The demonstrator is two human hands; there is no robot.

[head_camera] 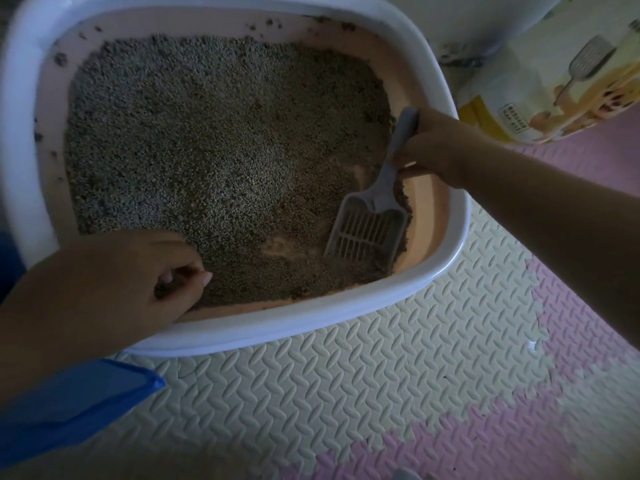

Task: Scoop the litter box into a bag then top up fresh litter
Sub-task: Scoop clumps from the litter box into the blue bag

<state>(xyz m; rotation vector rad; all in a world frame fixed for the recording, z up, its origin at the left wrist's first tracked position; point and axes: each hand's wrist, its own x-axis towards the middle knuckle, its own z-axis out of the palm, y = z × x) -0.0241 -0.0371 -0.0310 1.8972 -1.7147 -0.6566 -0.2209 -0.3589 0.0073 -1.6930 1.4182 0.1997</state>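
A white litter box (446, 258) with a pink inner wall holds grey litter (207, 150). My right hand (429, 147) grips the handle of a grey slotted scoop (370, 226). The scoop's blade lies on the litter at the near right corner, where some bare pink floor shows. My left hand (138, 282) hovers over the box's near left rim, fingers loosely curled with nothing visible in them. A blue plastic bag (69, 410) shows at the lower left under my left forearm.
A yellow and white litter bag (554, 98) stands to the right of the box, against a white wall. The box sits on cream and pink foam floor mats (346, 393). Litter crumbs stick to the far inner wall.
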